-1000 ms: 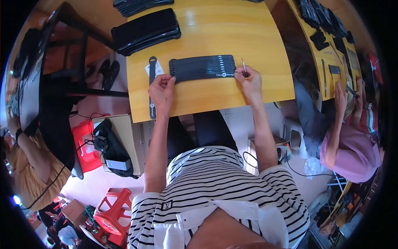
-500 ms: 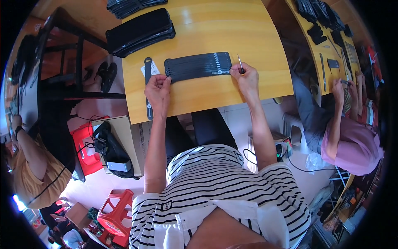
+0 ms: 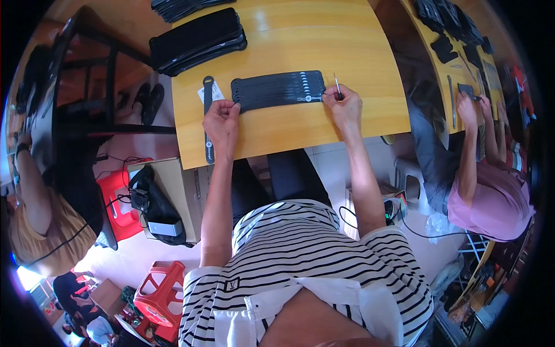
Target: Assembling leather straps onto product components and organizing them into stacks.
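**Steadying a row of black strips while a thin tool works the right end**

The person sits at a yellow wooden tabletop (image 3: 347, 34), both forearms stretched forward. A row of flat black strips (image 3: 277, 89), laid overlapping side by side, lies across the tabletop between the two hands. The left hand (image 3: 221, 118) rests at the row's left end, fingers curled down and pressing on the edge of the nearest strip rather than gripping anything. The right hand (image 3: 345, 104) is closed around a thin metal tool (image 3: 336, 85), held like a pen, its tip just beside the small pale discs at the right end of the row.

A single black strap (image 3: 207, 115) lies lengthwise to the left of the left hand, with a small white tag (image 3: 211, 92) beside it. Stacks of black pieces (image 3: 196, 40) sit further back.

To do this well, I would judge that the left hand should keep firm, even pressure so the strips do not fan apart, while the tool works lightly and squarely at one disc at a time.

A neighbour in a pink top (image 3: 491, 202) works at the next table.
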### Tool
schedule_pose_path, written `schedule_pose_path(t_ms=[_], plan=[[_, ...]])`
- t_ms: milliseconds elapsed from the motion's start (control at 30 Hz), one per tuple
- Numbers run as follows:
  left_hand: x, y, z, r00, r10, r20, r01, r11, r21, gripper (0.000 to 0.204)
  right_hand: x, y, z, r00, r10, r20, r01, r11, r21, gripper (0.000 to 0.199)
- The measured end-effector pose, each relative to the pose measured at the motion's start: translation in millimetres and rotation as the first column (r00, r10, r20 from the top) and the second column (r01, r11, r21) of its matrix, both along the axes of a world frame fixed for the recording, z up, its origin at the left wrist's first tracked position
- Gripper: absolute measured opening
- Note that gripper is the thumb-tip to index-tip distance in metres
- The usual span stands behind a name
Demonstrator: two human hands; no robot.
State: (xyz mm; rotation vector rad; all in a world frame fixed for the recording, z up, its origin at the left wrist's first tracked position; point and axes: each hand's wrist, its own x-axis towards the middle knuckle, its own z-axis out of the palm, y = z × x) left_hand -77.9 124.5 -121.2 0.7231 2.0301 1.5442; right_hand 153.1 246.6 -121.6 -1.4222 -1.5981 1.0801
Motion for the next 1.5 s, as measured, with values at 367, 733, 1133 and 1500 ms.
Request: schedule_pose_path(t_ms=[367, 733, 1133, 1500], plan=[[0, 1, -8, 0.99, -0.007, -0.139, 0.004, 1.0, -0.016, 0.011, -2, -1, -2, 0.999, 0.009, 0.033, -0.01, 1.0, 0.015, 0.006], [5, 1, 2, 0.972, 0.072, -0.222, -0.091, 0.993, -0.077, 0.012, -7, -1, -3, 0.997, -0.035, 0.067, 0.032, 0.999, 0.041, 0.006], [-4, 3, 2, 0.981, 0.054, -0.186, -0.076, 0.991, -0.114, 0.012, -9, 4, -7, 0.999, -0.042, 0.021, 0.042, 0.999, -0.004, 0.008], [11, -24, 31, 0.927, 0.019, -0.375, -0.018, 1.0, 0.005, 0.016, 9, 0, -1, 0.996, -0.072, 0.059, 0.069, 0.996, 0.061, 0.007]])
